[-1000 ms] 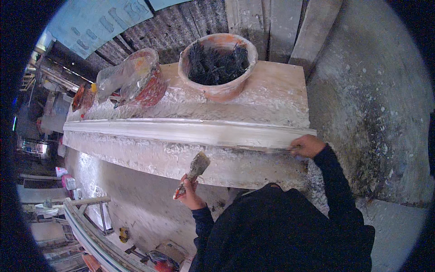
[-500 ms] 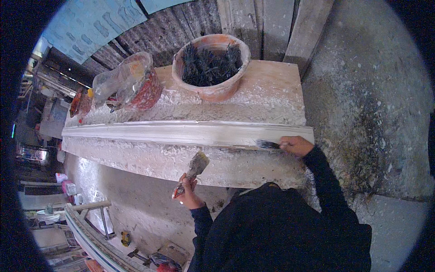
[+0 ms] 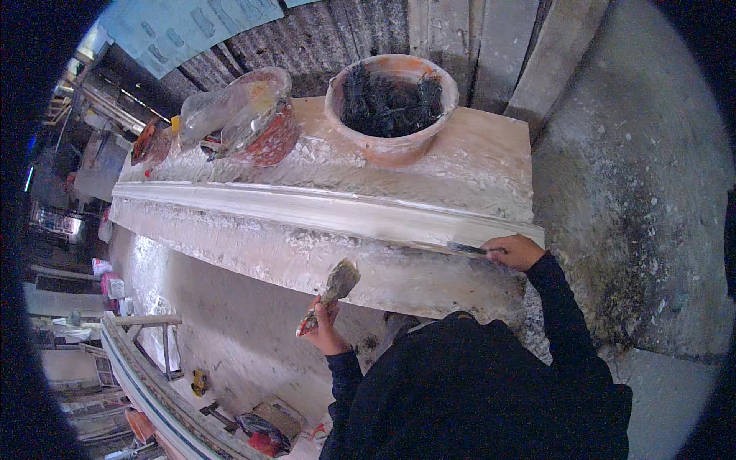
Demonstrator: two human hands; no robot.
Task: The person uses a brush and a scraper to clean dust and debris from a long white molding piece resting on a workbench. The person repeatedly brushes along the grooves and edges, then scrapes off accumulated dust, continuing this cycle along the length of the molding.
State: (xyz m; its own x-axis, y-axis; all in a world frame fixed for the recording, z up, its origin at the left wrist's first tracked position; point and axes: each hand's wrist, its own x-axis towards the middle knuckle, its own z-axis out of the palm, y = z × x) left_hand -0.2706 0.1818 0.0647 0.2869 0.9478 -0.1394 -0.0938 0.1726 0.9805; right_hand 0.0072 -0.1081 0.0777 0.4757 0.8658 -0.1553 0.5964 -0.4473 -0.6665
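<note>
In my left hand point(image 3: 326, 331) is a plaster-caked putty knife point(image 3: 340, 280), its flared end pointing up and away, held apart from the bench's near edge. My right hand point(image 3: 517, 251) is closed round the handle of a paintbrush point(image 3: 463, 248) with dark bristles. The brush tip points left and rests at the near side of a long white plaster moulding point(image 3: 360, 217), close to its right end. Ridges run along the moulding's far edge. My right fingers partly hide the brush handle.
The moulding lies on a plaster-spattered board point(image 3: 491, 180). Behind it stand a bowl of dark fibre tufts point(image 3: 391, 142), a red container point(image 3: 272, 142) with a clear plastic bottle point(image 3: 205, 115), and a smaller red pot point(image 3: 149, 142). A frame point(image 3: 130, 376) is at lower left.
The view has shifted, so the bench appears slightly tilted. The right hand and paintbrush have moved a little to the right along the moulding. Both hands keep their tools.
</note>
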